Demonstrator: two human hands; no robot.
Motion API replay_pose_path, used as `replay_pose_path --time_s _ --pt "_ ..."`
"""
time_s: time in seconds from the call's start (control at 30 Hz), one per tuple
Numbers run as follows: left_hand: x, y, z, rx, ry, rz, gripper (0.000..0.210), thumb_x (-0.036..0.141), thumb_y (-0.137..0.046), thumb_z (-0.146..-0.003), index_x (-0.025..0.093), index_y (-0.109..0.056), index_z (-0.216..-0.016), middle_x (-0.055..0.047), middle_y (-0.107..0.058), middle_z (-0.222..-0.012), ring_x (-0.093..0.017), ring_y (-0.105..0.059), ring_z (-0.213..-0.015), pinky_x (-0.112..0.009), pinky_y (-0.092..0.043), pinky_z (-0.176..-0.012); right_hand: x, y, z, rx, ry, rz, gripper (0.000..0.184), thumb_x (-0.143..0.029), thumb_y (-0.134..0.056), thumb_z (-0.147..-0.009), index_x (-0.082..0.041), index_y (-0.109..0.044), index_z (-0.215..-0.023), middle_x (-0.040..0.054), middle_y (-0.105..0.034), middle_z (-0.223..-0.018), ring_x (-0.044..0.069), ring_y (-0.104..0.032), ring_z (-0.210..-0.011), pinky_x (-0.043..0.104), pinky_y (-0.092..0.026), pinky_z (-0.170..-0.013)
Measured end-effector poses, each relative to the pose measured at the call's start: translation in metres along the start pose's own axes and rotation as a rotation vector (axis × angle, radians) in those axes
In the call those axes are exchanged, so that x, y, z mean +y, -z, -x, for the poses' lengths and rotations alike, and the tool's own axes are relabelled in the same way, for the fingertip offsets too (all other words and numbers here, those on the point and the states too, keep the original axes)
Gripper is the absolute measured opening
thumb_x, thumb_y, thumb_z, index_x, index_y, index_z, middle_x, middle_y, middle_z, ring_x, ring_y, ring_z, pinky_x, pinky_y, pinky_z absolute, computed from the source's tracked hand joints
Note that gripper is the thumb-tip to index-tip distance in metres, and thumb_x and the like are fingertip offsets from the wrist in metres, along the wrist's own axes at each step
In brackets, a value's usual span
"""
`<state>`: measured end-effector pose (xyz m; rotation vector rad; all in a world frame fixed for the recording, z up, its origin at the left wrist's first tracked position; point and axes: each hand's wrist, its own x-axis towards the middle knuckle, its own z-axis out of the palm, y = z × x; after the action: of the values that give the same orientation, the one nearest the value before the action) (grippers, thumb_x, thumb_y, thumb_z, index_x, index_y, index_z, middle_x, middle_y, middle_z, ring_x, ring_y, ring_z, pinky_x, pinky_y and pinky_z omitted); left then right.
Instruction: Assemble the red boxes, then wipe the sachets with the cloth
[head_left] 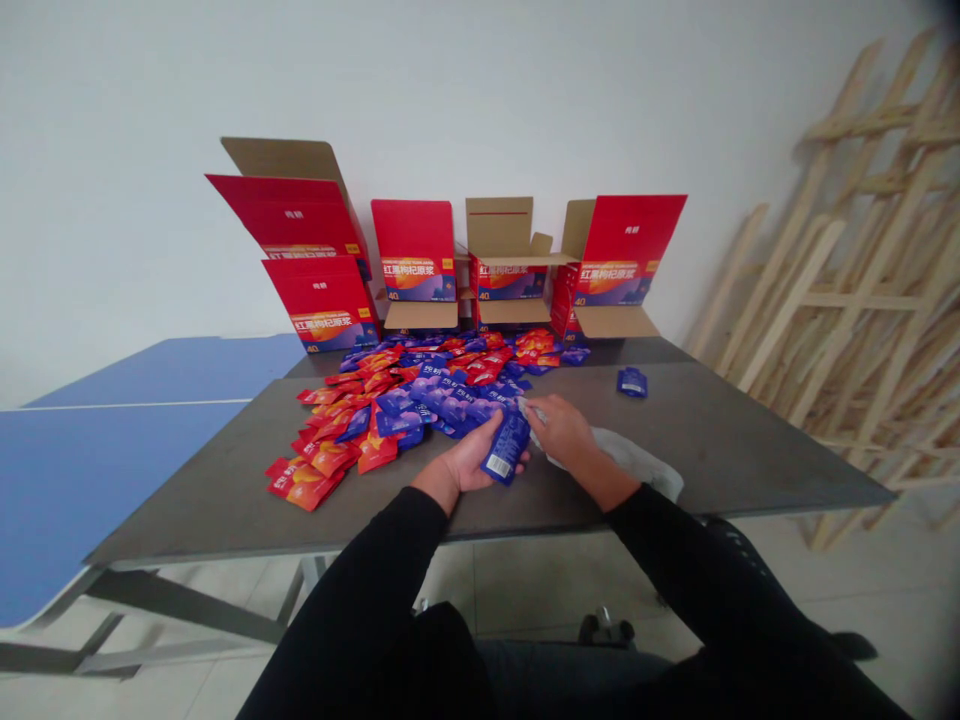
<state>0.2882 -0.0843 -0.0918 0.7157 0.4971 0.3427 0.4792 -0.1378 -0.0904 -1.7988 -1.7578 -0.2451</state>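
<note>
My left hand point(474, 456) is closed around a blue pouch point(507, 447), whose printed side with a white barcode label faces up toward me. At the pouch's upper end, my right hand point(561, 428) pinches a whitish cloth or tissue point(527, 408). A larger pale, crumpled sheet point(634, 459) lies on the table under my right forearm. Just beyond my hands spreads a heap of blue pouches point(450, 398) and red pouches point(330, 455). One single blue pouch point(632, 382) lies apart on the right.
Open red cartons point(330, 300), point(414, 250), point(517, 280), point(619, 250) line the back of the grey table point(720, 440). A blue table-tennis table point(112, 440) adjoins on the left. Wooden frames point(862, 290) lean against the wall at right.
</note>
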Motion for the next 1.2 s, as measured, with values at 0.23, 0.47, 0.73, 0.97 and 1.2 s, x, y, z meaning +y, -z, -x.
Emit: replay_pose_path --time_s 0.23,0.47,0.73,0.97,1.2 --pt "0.005 0.000 0.003 -0.014 0.010 0.071 0.061 0.061 -0.046 -0.108 0.011 -0.067 -0.135 -0.023 -0.076 -0.121 -0.024 -0.076 -0.079 -0.035 -0.061 -0.067 0.022 0.002 -0.003 0.072 -0.025 -0.002 0.030 -0.031 -0.052 -0.108 -0.020 -0.079 -0.117 0.0131 -0.077 -0.104 0.025 -0.070 -0.096 0.036 -0.053 -0.093" --pt "0.011 0.000 0.002 0.043 -0.118 0.196 0.068 0.061 -0.038 -0.110 0.008 -0.062 -0.146 -0.024 -0.076 -0.125 -0.025 -0.078 -0.086 -0.037 -0.063 -0.074 0.029 -0.007 0.005 -0.069 0.078 -0.023 0.030 -0.031 -0.052 -0.108 -0.020 -0.080 -0.116 0.0103 -0.077 -0.102 0.022 -0.069 -0.097 0.034 -0.053 -0.093" --pt "0.014 -0.014 -0.001 0.148 -0.244 0.277 0.069 0.060 -0.035 -0.112 0.007 -0.063 -0.145 -0.022 -0.077 -0.121 -0.029 -0.078 -0.107 -0.044 -0.063 -0.098 0.012 -0.006 0.007 -0.175 0.133 -0.008 0.033 -0.029 -0.051 -0.110 -0.023 -0.083 -0.105 0.0097 -0.078 -0.111 0.021 -0.070 -0.107 0.037 -0.049 -0.102" --pt "0.009 -0.011 -0.006 0.174 -0.381 0.253 0.052 0.044 -0.045 -0.113 0.011 -0.063 -0.148 -0.019 -0.078 -0.126 -0.028 -0.077 -0.114 -0.045 -0.059 -0.109 -0.012 0.004 -0.001 -0.204 0.048 -0.137 0.025 -0.043 -0.070 -0.102 -0.025 -0.083 -0.093 0.0075 -0.081 -0.101 0.022 -0.074 -0.103 0.037 -0.054 -0.099" --pt "0.001 -0.015 -0.009 0.109 -0.420 0.171 0.046 0.044 -0.058 -0.109 0.015 -0.067 -0.143 -0.015 -0.079 -0.123 -0.027 -0.077 -0.115 -0.045 -0.058 -0.110 -0.013 -0.006 -0.005 -0.282 -0.239 -0.764 0.038 -0.058 -0.075 -0.092 -0.020 -0.078 -0.087 0.0044 -0.077 -0.073 0.020 -0.072 -0.068 0.033 -0.061 -0.072"
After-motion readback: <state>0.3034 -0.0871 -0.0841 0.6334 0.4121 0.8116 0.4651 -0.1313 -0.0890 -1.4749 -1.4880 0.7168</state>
